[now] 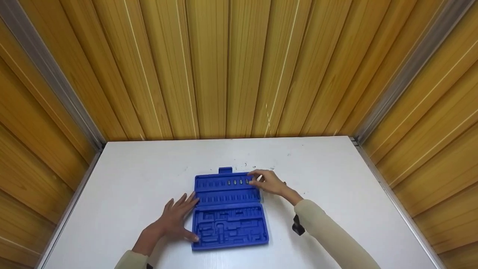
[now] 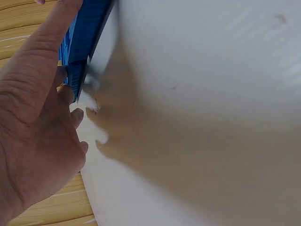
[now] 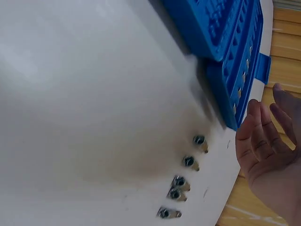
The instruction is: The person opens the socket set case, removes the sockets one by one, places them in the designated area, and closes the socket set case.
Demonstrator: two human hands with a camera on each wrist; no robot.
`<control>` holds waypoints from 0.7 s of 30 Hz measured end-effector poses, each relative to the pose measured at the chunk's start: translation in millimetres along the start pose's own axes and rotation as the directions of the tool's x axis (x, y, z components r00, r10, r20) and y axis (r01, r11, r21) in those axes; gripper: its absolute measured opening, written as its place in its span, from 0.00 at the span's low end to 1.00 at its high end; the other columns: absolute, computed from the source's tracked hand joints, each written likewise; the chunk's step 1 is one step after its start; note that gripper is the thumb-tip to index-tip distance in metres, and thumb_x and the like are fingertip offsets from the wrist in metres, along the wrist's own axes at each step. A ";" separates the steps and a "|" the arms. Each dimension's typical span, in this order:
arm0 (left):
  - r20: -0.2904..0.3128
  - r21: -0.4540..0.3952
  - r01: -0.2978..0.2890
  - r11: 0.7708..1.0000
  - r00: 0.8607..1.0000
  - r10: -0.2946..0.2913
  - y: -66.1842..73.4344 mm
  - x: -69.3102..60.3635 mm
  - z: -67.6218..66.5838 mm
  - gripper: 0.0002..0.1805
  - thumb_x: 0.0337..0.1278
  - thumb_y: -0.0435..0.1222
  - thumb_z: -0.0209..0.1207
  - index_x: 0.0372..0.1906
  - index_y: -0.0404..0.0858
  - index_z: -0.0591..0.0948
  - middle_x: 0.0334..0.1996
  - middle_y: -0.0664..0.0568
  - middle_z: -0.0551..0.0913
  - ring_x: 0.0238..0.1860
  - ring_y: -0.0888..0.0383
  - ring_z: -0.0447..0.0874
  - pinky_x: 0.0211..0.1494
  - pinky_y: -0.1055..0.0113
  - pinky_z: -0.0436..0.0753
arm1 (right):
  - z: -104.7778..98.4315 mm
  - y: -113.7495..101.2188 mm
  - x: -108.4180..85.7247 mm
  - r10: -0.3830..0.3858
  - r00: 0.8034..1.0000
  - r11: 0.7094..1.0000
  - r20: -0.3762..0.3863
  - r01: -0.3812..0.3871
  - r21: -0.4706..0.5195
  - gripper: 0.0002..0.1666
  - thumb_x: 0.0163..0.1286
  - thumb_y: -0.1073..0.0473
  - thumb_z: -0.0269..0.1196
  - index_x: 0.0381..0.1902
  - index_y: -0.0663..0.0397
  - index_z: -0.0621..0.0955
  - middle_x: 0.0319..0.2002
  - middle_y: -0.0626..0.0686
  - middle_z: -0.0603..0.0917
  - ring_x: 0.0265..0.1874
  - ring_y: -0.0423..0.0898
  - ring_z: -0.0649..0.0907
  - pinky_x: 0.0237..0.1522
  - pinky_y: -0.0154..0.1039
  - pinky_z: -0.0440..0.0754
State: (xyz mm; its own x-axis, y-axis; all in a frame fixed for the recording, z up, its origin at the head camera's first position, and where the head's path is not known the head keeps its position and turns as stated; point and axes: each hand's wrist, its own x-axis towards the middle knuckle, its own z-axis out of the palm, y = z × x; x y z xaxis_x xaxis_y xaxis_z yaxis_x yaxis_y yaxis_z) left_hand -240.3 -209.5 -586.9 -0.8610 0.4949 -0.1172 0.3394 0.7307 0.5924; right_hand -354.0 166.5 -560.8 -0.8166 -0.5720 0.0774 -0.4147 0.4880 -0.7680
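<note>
A blue moulded plastic tool case (image 1: 230, 206) lies unfolded flat on the white table. Several small metal bits (image 1: 235, 182) sit in slots along its far half, towards the right. At that half's far right corner is my right hand (image 1: 274, 183), thumb and index finger spread beside the row's end bit. Nothing held shows between its bent fingers in the right wrist view. My left hand (image 1: 173, 218) is spread along the case's left side; its thumb touches the near half, its fingertips the far half.
In the right wrist view several small metal sockets or bits (image 3: 189, 161) stand loose on the white table (image 3: 94, 117) beside the case. A latch tab (image 1: 225, 170) sticks out from the case's far edge. Wood-patterned panels (image 1: 209, 74) enclose the table's back and sides.
</note>
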 end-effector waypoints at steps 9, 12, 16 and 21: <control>-0.016 0.004 -0.008 1.000 1.000 0.008 -2.4 0.2 1.4 0.72 0.28 0.63 0.80 0.81 0.37 0.57 0.83 0.40 0.49 0.82 0.30 0.43 0.76 0.24 0.38 | 46.0 -20.8 36.7 0.018 0.999 1.000 -0.027 -0.018 0.016 0.20 0.74 0.62 0.63 0.58 0.70 0.82 0.38 0.66 0.88 0.31 0.62 0.88 0.28 0.34 0.85; -0.024 0.012 -0.020 1.000 1.000 0.020 -2.6 0.4 1.9 0.72 0.28 0.62 0.80 0.80 0.36 0.58 0.83 0.39 0.50 0.81 0.30 0.44 0.76 0.23 0.40 | 59.8 -20.1 43.8 0.040 0.996 0.993 -0.085 -0.049 -0.104 0.16 0.73 0.61 0.64 0.54 0.66 0.84 0.39 0.61 0.89 0.35 0.55 0.88 0.38 0.43 0.87; -0.029 0.020 -0.038 0.999 0.999 0.038 -3.2 -0.9 3.5 0.72 0.28 0.62 0.80 0.80 0.34 0.58 0.82 0.37 0.50 0.81 0.28 0.45 0.75 0.22 0.41 | 72.1 -19.6 49.1 0.111 0.981 0.961 -0.161 -0.147 -0.233 0.13 0.71 0.59 0.66 0.49 0.60 0.87 0.38 0.55 0.88 0.37 0.48 0.86 0.41 0.45 0.85; -0.036 0.016 -0.046 0.999 0.998 0.047 -4.1 -1.8 4.8 0.72 0.28 0.60 0.81 0.79 0.33 0.58 0.82 0.36 0.51 0.80 0.27 0.46 0.74 0.22 0.42 | 76.6 -20.5 54.1 0.169 0.965 0.935 -0.201 -0.222 -0.277 0.13 0.70 0.56 0.68 0.47 0.57 0.88 0.34 0.53 0.88 0.32 0.46 0.84 0.35 0.42 0.83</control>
State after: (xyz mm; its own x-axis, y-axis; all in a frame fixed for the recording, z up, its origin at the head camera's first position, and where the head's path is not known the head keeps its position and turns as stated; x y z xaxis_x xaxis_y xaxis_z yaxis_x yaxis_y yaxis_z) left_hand -238.4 -211.0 -592.9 -0.8571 0.5115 -0.0610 0.3847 0.7144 0.5846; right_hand -358.9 75.1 -589.5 -0.9387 -0.3371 0.0721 -0.3179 0.7659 -0.5589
